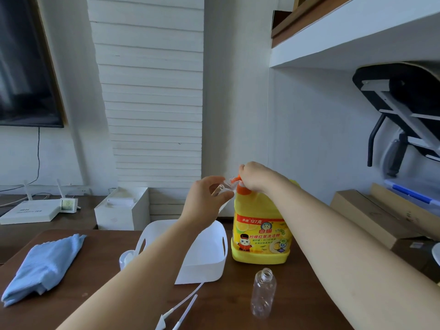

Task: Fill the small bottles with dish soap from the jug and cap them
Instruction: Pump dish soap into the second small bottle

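Note:
A yellow dish soap jug [262,236] with an orange pump top [242,188] stands on the brown table. My right hand [256,176] curls over the pump head. My left hand [206,198] holds a small clear bottle [223,188] tilted, its mouth at the pump's nozzle. A second clear bottle [263,292] stands upright and uncapped on the table in front of the jug. Two white pump caps with long tubes [181,308] lie near the front edge.
A white plastic basket [214,263] sits left of the jug, partly behind my left forearm. A white cap-like piece [126,257] lies beside it. A folded blue cloth [45,265] rests at the table's left. Cardboard boxes [371,217] stand to the right.

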Motion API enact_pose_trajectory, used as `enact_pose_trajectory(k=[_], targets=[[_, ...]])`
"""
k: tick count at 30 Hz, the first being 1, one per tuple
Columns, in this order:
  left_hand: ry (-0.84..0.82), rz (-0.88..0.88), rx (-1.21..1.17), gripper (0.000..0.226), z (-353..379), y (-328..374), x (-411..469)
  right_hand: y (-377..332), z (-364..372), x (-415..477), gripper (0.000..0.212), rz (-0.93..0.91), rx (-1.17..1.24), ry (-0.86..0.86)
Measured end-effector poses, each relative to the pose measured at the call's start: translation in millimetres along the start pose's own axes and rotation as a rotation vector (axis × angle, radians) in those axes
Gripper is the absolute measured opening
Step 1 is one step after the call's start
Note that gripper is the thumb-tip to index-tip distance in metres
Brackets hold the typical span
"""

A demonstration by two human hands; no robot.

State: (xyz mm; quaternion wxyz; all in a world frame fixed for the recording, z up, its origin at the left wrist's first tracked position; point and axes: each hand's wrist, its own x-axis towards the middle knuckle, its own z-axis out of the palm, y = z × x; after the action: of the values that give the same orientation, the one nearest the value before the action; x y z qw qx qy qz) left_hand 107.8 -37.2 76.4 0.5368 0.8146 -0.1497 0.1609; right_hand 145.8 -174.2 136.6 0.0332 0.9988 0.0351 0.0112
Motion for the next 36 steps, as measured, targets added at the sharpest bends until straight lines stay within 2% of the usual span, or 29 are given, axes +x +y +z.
enact_pose_trajectory(k=[4,7,9,13,17,26,30,33,36], targets=[[0.021,-0.002,-0.026,0.025,0.2,4.7,-2.2,-0.5,-12.0,-3.7,0.034,-0.013,-0.022,-0.043],[0.035,-0.004,-0.045,0.029,-1.7,8.4,-0.8,-0.1,-20.2,-4.4,0.017,-0.019,-0.042,-0.038],[0.038,-0.009,-0.048,0.029,-1.9,9.5,-0.7,-2.4,-22.5,-5.2,0.013,-0.016,-0.071,-0.034],[0.043,-0.026,-0.077,0.034,-0.3,8.8,-0.6,-4.1,-22.6,-3.9,0.035,-0.048,-0.13,-0.045],[0.034,-0.012,-0.065,0.027,1.1,9.3,-0.2,-2.6,-18.7,-3.7,0.033,-0.052,-0.108,-0.021],[0.012,-0.039,-0.04,0.038,3.0,1.2,-4.6,0.8,0.3,1.2,0.031,-0.008,-0.018,0.008],[0.027,-0.029,-0.062,0.018,2.4,5.2,-6.0,-1.2,-10.6,-2.5,0.035,-0.012,-0.058,-0.029],[0.043,-0.041,-0.077,0.03,1.7,8.0,-3.9,-3.4,-19.7,-2.6,0.036,-0.024,-0.112,-0.04],[0.049,-0.037,-0.088,0.032,3.0,8.3,-1.3,-3.3,-21.6,-1.9,0.037,-0.028,-0.135,-0.054]])
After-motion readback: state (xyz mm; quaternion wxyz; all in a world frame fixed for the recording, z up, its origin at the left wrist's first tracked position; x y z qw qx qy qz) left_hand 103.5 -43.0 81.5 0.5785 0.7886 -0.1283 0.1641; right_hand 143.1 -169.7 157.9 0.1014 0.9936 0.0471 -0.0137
